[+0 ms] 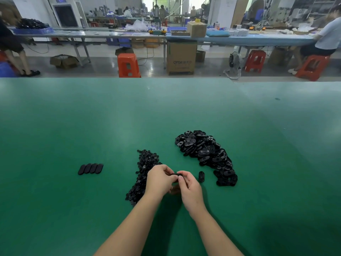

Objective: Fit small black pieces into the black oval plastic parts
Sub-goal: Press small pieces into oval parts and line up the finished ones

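Observation:
My left hand point(159, 180) and my right hand point(190, 189) meet above the green table point(73, 126), both pinching one black oval part point(176, 174) between their fingertips. Whether a small piece sits in it is hidden by my fingers. A heap of small black pieces point(144, 169) lies just left of and behind my left hand. A larger heap of black oval parts point(204, 154) spreads to the right. One single oval part point(201, 176) lies flat beside my right hand. A row of several oval parts point(90, 168) lies side by side at the left.
The table's far edge point(118, 78) borders an aisle with orange stools point(128, 65) and a cardboard box point(181, 57). Beyond runs a long workbench point(92, 34) with people seated at both ends.

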A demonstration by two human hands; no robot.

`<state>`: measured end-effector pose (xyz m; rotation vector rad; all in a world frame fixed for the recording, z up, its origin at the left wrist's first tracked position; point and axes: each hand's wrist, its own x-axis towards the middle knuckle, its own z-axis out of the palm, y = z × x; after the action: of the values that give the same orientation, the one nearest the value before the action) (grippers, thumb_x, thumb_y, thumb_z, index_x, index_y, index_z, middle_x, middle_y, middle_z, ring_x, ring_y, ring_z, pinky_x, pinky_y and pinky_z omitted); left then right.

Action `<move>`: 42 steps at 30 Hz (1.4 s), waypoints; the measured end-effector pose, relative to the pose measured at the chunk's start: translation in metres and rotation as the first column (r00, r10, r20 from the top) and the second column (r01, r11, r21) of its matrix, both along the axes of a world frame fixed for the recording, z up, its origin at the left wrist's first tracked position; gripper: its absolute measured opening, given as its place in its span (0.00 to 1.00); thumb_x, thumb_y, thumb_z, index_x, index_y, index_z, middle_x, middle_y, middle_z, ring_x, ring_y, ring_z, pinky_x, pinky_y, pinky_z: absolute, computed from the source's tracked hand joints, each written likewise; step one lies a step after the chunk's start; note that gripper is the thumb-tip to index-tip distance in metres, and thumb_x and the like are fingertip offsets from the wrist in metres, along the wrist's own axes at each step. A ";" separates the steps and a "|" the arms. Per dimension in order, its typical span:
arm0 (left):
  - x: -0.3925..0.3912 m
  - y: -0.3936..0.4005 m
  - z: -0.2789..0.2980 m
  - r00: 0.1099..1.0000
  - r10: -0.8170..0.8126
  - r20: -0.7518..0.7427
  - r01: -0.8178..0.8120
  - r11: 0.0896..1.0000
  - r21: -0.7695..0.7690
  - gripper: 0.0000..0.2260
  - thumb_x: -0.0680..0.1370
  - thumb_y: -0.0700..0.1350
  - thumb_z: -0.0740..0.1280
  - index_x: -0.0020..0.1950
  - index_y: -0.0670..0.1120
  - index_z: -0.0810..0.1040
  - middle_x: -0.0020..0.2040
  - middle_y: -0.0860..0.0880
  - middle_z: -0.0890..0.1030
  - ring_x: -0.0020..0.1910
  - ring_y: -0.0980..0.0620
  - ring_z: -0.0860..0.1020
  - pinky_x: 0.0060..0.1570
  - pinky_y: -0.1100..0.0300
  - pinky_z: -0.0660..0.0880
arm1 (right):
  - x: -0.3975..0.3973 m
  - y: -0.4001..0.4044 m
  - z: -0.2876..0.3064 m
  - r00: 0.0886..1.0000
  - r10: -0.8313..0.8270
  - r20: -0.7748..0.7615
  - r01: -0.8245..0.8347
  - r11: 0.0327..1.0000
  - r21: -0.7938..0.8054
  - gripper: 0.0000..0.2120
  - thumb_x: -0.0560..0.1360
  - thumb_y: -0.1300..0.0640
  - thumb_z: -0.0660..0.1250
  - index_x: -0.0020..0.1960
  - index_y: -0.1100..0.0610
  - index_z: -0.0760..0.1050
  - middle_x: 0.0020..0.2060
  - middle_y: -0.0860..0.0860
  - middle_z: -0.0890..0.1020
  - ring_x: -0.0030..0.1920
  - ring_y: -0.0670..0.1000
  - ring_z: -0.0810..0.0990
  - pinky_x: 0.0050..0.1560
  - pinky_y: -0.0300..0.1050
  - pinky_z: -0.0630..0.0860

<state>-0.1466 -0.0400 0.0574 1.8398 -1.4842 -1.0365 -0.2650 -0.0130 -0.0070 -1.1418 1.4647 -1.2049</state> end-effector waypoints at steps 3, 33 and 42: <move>-0.001 0.000 0.001 0.999 -0.017 -0.027 0.017 1.000 0.011 0.03 0.76 0.40 0.73 0.43 0.44 0.80 0.32 0.46 0.83 0.21 0.53 0.78 0.23 0.64 0.73 | 0.000 0.000 0.001 1.000 -0.013 0.003 0.013 1.000 -0.004 0.07 0.83 0.60 0.64 0.53 0.51 0.79 0.46 0.50 0.87 0.46 0.56 0.85 0.52 0.59 0.82; -0.014 0.003 0.001 0.980 -0.137 0.147 0.147 0.987 -0.060 0.05 0.77 0.42 0.67 0.48 0.45 0.83 0.39 0.49 0.85 0.39 0.52 0.83 0.46 0.57 0.81 | -0.005 0.001 0.000 0.983 -0.047 0.177 0.046 0.999 0.005 0.05 0.83 0.62 0.63 0.51 0.57 0.76 0.40 0.52 0.85 0.34 0.48 0.76 0.30 0.43 0.72; -0.012 0.002 -0.007 0.936 -0.204 0.288 0.257 0.953 -0.159 0.08 0.79 0.42 0.65 0.55 0.45 0.81 0.47 0.50 0.82 0.44 0.54 0.77 0.47 0.62 0.75 | -0.005 -0.002 -0.004 0.988 -0.053 0.147 0.055 0.998 -0.012 0.04 0.82 0.62 0.64 0.51 0.56 0.77 0.45 0.51 0.85 0.46 0.46 0.82 0.52 0.46 0.78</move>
<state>-0.1585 -0.0375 0.0505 1.7476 -1.9294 -0.7302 -0.2696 -0.0150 -0.0109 -1.0071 1.3843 -1.3117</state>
